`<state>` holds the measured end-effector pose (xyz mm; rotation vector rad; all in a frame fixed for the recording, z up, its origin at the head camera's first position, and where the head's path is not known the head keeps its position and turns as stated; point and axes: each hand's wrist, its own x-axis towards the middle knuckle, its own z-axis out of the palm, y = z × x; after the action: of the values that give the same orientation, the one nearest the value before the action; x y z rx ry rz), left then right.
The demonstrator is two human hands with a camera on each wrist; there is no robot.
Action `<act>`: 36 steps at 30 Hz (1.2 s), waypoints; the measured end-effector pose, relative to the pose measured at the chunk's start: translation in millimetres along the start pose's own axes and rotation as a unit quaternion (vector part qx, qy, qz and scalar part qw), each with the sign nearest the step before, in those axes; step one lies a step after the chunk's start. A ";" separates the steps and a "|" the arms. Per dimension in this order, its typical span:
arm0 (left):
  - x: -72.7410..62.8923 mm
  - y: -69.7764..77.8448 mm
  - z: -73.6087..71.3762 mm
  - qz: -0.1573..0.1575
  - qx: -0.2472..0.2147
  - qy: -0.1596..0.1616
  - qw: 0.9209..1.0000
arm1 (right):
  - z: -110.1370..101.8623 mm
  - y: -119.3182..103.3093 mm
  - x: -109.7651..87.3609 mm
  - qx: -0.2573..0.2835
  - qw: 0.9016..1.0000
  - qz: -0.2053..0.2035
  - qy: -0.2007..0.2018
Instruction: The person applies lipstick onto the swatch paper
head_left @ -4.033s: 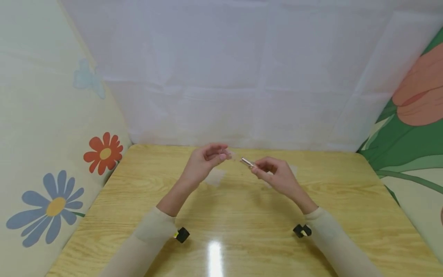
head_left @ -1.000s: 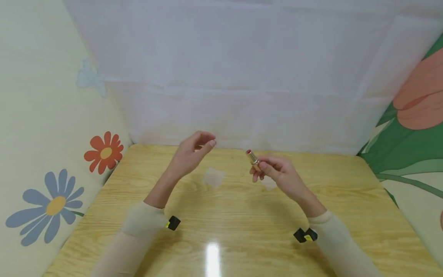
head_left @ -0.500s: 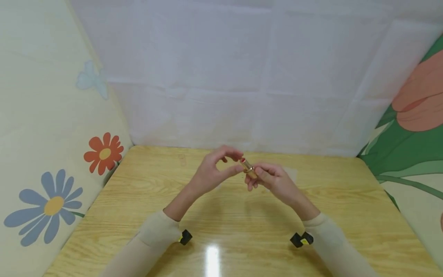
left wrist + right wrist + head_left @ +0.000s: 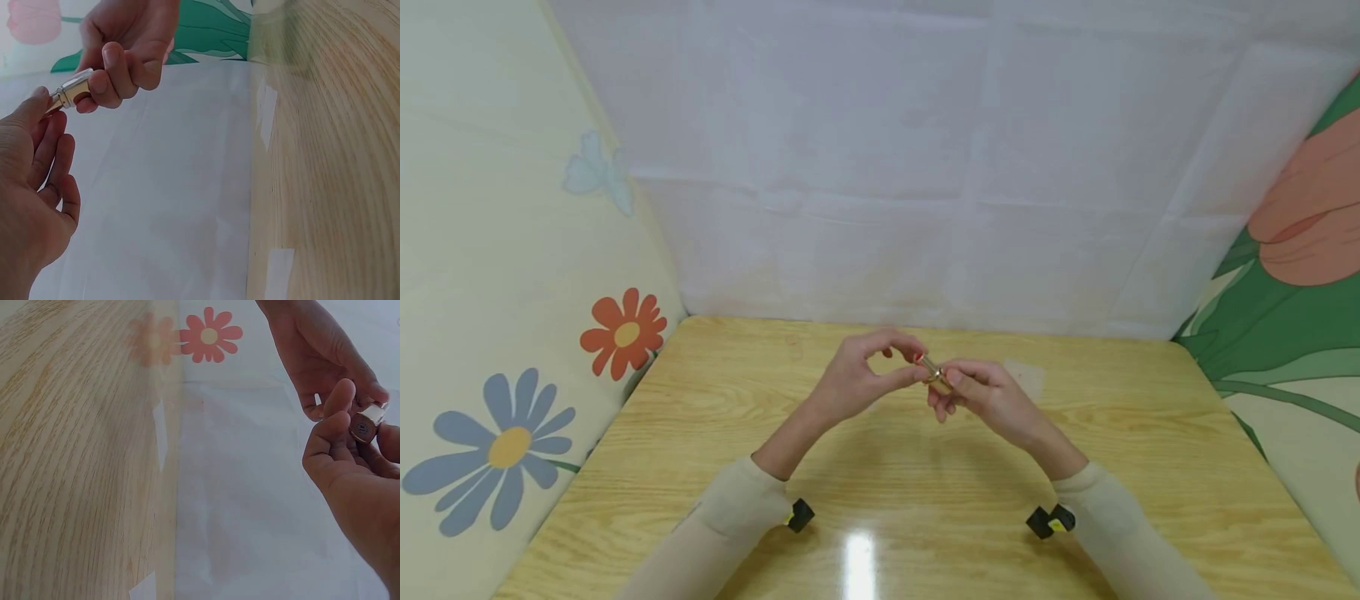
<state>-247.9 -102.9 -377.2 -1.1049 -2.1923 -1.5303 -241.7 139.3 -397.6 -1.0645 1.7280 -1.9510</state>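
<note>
A gold lipstick [image 4: 933, 372] is held tilted between both hands above the table, its red tip toward the left hand. My right hand [image 4: 1000, 402] grips its base between thumb and fingers. My left hand [image 4: 859, 379] pinches the upper tube with thumb and fingertips; in the left wrist view these cover the end of the lipstick [image 4: 74, 89]. From the right wrist, the round underside of the lipstick [image 4: 363, 427] shows, with a small label on it. On the table to the left lies a faint see-through thing [image 4: 793, 344], probably a clear cap.
The wooden table [image 4: 910, 517] ends at a white cloth [image 4: 865, 150] behind. Flower-printed sheets stand on both sides. A pale patch [image 4: 1027, 378] is stuck on the table behind the right hand. Black wrist cameras sit at both sleeves.
Four seconds ago the left hand held a clear piece beside the lipstick. It then drew back left without it, returned, and now pinches the lipstick's top. The red tip has come into view.
</note>
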 end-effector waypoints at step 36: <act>0.3 12.9 1.7 -0.011 0.003 0.015 1.000 | 4.4 -3.7 -1.7 -0.024 0.998 -0.008 0.055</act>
<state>-238.7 -99.2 -368.8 -1.0535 -2.1939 -1.5382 -236.7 138.1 -394.7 -1.0071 1.8385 -2.0203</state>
